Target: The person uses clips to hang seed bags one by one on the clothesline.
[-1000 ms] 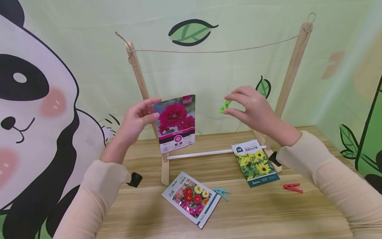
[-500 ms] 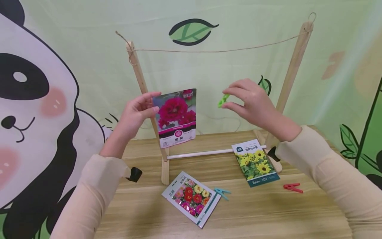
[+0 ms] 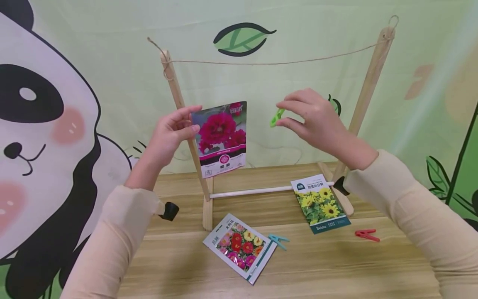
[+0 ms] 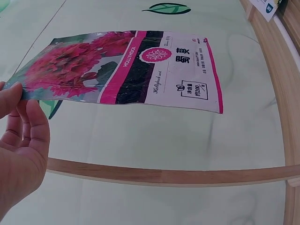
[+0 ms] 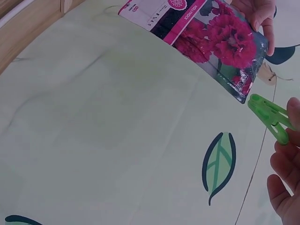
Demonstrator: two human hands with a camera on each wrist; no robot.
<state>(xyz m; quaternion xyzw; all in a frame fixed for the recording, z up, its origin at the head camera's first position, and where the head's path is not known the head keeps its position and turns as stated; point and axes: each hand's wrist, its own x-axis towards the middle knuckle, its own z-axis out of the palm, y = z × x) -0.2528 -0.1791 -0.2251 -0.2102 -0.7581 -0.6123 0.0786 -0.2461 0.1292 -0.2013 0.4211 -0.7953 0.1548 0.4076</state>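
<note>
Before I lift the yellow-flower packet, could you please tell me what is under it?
A white rod runs beneath the upper end of the yellow-flower packet, emerging at both sides, with wooden tabletop around it. Anything else underneath is covered and cannot be seen.

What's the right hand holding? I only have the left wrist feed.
Observer: The right hand pinches a green clip.
Operator: Touching the packet I see?
Observer: No, the head view shows a gap between the green clip and the hollyhock packet.
Operator: Any spare clips?
Observer: Two lie on the table: a blue clip at the edge of a mixed-flower packet, and a red clip farther right.
</note>
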